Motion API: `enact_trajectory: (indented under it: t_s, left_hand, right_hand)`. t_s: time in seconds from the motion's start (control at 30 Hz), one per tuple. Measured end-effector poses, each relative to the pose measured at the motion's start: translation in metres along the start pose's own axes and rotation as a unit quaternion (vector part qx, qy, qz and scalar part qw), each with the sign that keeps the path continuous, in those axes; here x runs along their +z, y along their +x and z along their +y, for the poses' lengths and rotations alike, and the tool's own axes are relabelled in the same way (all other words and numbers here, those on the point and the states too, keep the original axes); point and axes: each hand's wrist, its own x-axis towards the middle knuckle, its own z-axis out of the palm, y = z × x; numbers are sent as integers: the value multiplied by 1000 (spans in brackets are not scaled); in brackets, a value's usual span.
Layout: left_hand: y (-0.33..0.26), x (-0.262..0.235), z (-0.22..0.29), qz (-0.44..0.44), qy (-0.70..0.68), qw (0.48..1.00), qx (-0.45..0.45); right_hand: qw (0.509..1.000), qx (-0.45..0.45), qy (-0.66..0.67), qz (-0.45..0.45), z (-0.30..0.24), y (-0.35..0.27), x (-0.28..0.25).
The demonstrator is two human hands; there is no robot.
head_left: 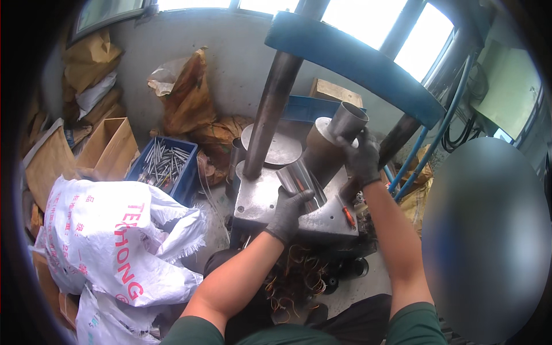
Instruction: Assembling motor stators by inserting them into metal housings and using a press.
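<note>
My left hand point(291, 211), in a grey glove, is closed around a shiny metal cylinder point(298, 174) that leans over the press's steel base plate point(253, 198). The gloved right hand point(362, 158) grips the side of a dull grey metal tube point(348, 119), which sits at the top of a thick, dark cylindrical post point(323, 150). Its fingertips are partly hidden against the tube. Near the plate's right edge lies an orange-handled tool point(348, 217); its tip is hard to make out. A round metal disc point(276, 144) is behind the left steel column point(272, 115).
A blue crossbeam point(356, 63) spans the columns overhead. Blue hoses point(422, 152) run along the right. At left are a blue bin of metal rods point(164, 164), a wooden box point(108, 146) and white sacks point(115, 236). Wired parts point(296, 276) lie below the plate. A blurred oval point(486, 241) covers the right.
</note>
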Motion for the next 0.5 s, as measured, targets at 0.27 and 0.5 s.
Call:
enact_trajectory:
  t_s: [0.27, 0.5]
  left_hand:
    - [-18, 17, -26, -168, 445, 836, 273]
    - [-65, 46, -75, -372, 555, 680, 301]
  right_hand:
    - [740, 322, 458, -372, 9, -128, -90]
    - [689, 281, 515, -425, 100, -245, -152]
